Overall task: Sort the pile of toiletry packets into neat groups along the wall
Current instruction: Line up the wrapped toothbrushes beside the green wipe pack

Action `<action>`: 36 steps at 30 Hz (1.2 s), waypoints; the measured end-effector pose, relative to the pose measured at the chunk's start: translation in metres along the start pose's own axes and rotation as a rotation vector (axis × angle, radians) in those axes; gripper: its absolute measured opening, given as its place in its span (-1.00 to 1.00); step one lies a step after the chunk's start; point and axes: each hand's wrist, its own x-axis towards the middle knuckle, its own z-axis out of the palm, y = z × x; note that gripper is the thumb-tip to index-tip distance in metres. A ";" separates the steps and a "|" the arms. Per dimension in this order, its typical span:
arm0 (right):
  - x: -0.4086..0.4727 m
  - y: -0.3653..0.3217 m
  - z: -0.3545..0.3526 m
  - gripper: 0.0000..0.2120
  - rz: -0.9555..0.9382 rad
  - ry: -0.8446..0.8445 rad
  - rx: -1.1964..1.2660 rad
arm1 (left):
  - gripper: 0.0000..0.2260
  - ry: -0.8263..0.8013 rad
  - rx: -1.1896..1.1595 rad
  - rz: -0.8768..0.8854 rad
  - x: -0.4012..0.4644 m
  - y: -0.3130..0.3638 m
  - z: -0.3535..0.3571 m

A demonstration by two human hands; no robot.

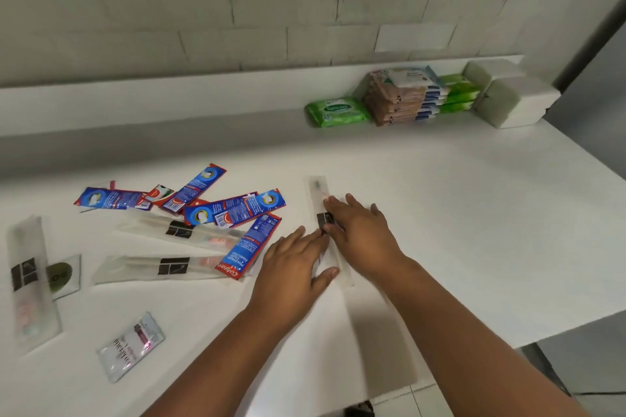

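Observation:
A clear toothbrush packet (320,188) with a black label lies lengthwise on the white counter (457,213). My left hand (294,267) presses flat on its near end and my right hand (359,230) lies flat over its middle; neither grips it. To the left lies a loose pile: several blue and red toothpaste sachets (233,210), two more clear toothbrush packets (159,267), another toothbrush packet (27,278) at the far left, a small sachet with a green oval (62,276) and a clear sachet with pink print (130,345).
Against the wall at the back right stand a green wipes pack (337,111), a stack of brown and blue wipes packs (403,96), green packs (459,91) and two white blocks (515,101). The counter's right edge drops off past (576,325).

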 end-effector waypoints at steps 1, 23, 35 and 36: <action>0.005 0.003 0.000 -0.56 -0.012 0.004 -0.006 | -0.41 -0.011 0.013 -0.009 0.005 0.000 0.000; 0.193 0.079 -0.029 -0.54 -0.311 0.264 -0.024 | -0.40 0.038 0.124 -0.291 0.146 -0.001 0.005; 0.256 0.099 -0.018 -0.51 -0.249 0.201 -0.129 | -0.49 -0.036 0.169 -0.343 0.198 -0.021 -0.002; 0.255 0.099 -0.017 -0.51 -0.251 0.209 -0.128 | -0.49 -0.032 0.163 -0.346 0.200 -0.022 -0.002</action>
